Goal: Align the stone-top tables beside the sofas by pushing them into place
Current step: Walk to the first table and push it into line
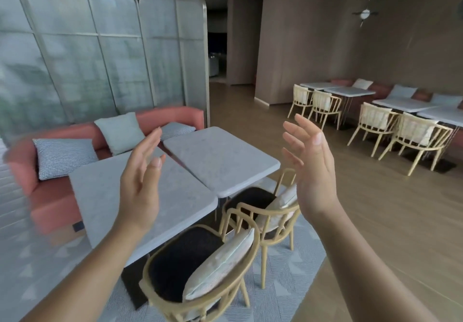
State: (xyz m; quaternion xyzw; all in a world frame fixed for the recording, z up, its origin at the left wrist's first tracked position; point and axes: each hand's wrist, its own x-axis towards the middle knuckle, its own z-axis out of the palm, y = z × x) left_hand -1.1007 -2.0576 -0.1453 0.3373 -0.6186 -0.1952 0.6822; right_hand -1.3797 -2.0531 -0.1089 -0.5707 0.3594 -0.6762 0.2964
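So the two stone-top tables sit in front of the pink sofa [160, 118] on the left: near table [140, 201] and far table [218, 156], corners touching at the near end but splayed apart toward the sofa. My left hand [142, 184] and right hand [310, 169] hover above them, fingers spread, holding nothing. Risk as I see it: the two rattan chairs [213, 266] are tucked right against the near edges, so a shove could jam a surface into them.
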